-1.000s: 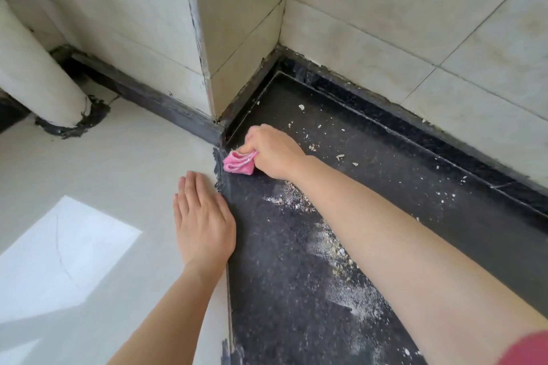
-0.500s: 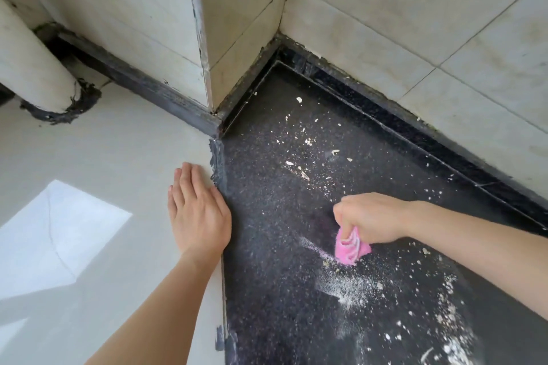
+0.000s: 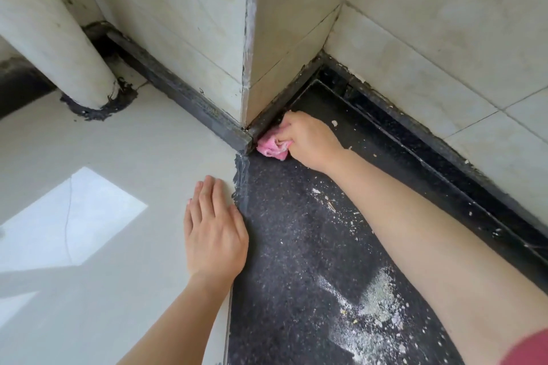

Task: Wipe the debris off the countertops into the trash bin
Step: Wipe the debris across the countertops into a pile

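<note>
item: dark speckled bench (image 3: 284, 246), wipe in progress. nearest the person, a swept drift of pale powdery debris (image 3: 376, 308) lies on the bench beside the right forearm, with loose flecks (image 3: 329, 204) trailing farther up. left hand (image 3: 213, 234) lies flat, fingers spread lightly and together-pointing forward, palm down on the pale surface (image 3: 103, 246) just beside the bench's edge; it holds nothing and serves as a brace. farther on, right hand (image 3: 308, 139) has its grip pinching a bunched pink cloth (image 3: 271, 147), pressed onto the bench where it meets the dark skirting (image 3: 207, 112) at the foot of the tiled column (image 3: 237, 24). beyond, more specks (image 3: 334, 123) sit toward the back corner. trash bin: not in view. handling note, as judgement: the cloth wants firm downward pressure into the corner seam, then one long pull toward the near drift, so grit gathers in a single heap rather than scattering; short flicks would likely fling flecks onto the pale surface.
</note>
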`<control>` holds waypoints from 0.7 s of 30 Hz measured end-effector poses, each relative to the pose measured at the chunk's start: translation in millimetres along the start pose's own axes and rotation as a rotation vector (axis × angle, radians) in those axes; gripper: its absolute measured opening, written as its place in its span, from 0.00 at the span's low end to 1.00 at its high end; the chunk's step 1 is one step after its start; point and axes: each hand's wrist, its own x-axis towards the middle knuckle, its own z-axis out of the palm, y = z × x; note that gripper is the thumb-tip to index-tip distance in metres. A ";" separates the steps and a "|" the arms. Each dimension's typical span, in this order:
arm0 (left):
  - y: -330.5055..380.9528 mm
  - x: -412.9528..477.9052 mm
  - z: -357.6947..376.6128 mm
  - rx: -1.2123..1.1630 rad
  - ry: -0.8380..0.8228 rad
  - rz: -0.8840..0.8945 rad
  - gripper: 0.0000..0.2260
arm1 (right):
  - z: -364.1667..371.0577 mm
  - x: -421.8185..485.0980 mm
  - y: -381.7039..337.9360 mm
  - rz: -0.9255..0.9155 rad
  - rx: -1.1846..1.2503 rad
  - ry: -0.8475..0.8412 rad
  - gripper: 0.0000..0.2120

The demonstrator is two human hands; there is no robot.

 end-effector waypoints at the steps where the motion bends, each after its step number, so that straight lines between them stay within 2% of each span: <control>1: 0.3 0.2 -0.4 -0.001 -0.003 0.000 0.22 | -2.0 -8.5 5.5 -0.010 -0.017 -0.029 0.05; 4: 1.5 -1.1 -2.2 -0.002 -0.029 0.004 0.23 | -20.7 -31.2 18.5 -0.034 -0.218 -0.266 0.07; 6: 2.0 -1.8 -3.7 -0.009 -0.025 0.005 0.23 | -36.4 -38.6 26.0 -0.001 -0.227 -0.454 0.13; 7: 2.4 -1.2 -3.7 -0.008 -0.016 0.002 0.22 | -42.2 -38.7 30.1 -0.002 -0.192 -0.476 0.15; 8: 2.4 -0.6 -3.3 -0.006 -0.006 -0.002 0.22 | -46.4 -36.3 33.9 -0.014 -0.145 -0.431 0.16; 12: 1.2 -0.6 0.7 0.014 0.006 0.005 0.23 | -45.6 4.9 45.0 -0.017 -0.012 -0.013 0.12; 15: -0.4 0.0 2.1 0.019 0.010 0.004 0.23 | -24.5 34.3 39.5 -0.029 -0.027 0.132 0.11; 18: -0.4 0.8 1.7 0.023 0.011 -0.003 0.23 | -8.0 35.6 34.5 -0.008 0.025 0.150 0.10; 20: -0.6 1.0 1.5 0.031 0.009 0.006 0.23 | -17.8 32.6 33.6 0.013 0.000 0.030 0.07; 21: -0.5 0.8 1.2 0.035 0.005 0.010 0.23 | -26.9 31.6 35.3 0.022 -0.050 -0.085 0.10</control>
